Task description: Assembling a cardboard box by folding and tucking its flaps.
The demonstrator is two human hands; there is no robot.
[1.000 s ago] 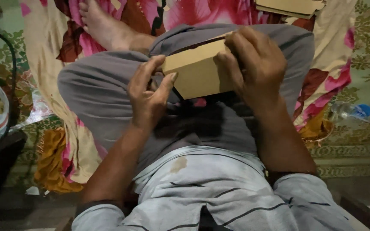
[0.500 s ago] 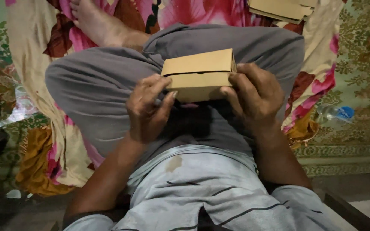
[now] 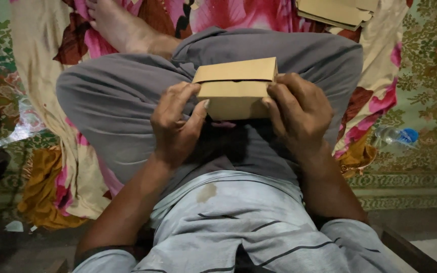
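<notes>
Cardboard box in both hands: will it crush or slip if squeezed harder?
The box looks like thin folded card, so it probably dents under a hard squeeze. Its matte surface likely grips well. The left hand and right hand hold only its ends, so it seems light.

1. The cardboard box (image 3: 236,91) sits over your crossed legs (image 3: 127,116) — between your left hand (image 3: 175,124) and right hand (image 3: 299,114).
2. Flat cardboard pieces (image 3: 337,11) lie ahead, to the right.
3. A plastic bottle (image 3: 393,136) lies on the floor — right of your knee.

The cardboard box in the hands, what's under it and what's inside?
Under the cardboard box are the person's crossed legs in grey trousers. Its lid is closed, so nothing inside can be seen.
</notes>
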